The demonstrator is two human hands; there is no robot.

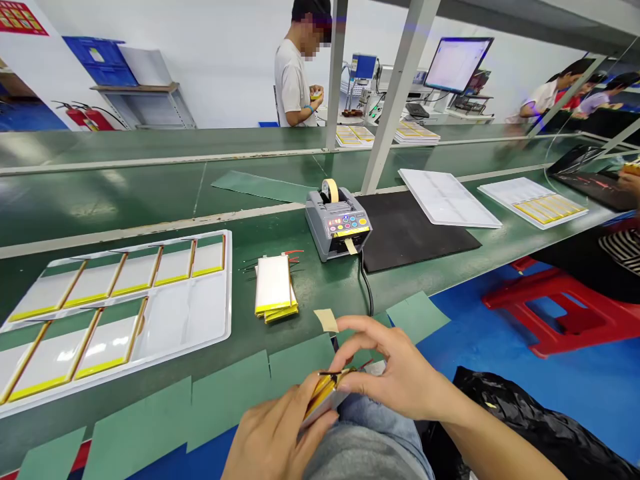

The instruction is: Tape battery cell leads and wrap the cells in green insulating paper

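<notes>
My left hand [275, 433] is wrapped around a pouch battery cell [320, 400] with yellow-taped edges, held above my lap. My right hand [390, 367] pinches the end of this cell with thumb and a finger, where short dark leads show. A piece of pale tape [327, 320] clings to the raised index fingertip of that hand. Beyond the hands, a small stack of pouch cells [274, 287] with red and black leads lies on the green bench. A grey tape dispenser [337, 223] stands behind, a cut strip [351, 247] sticking out of its front.
At left a white tray [185, 313] holds rows of cells. Green paper sheets [230, 393] line the near bench edge. A black mat [415, 233], white trays [450, 197] and a red stool [555, 300] are at right. A person [297, 73] stands behind the bench; others sit at right.
</notes>
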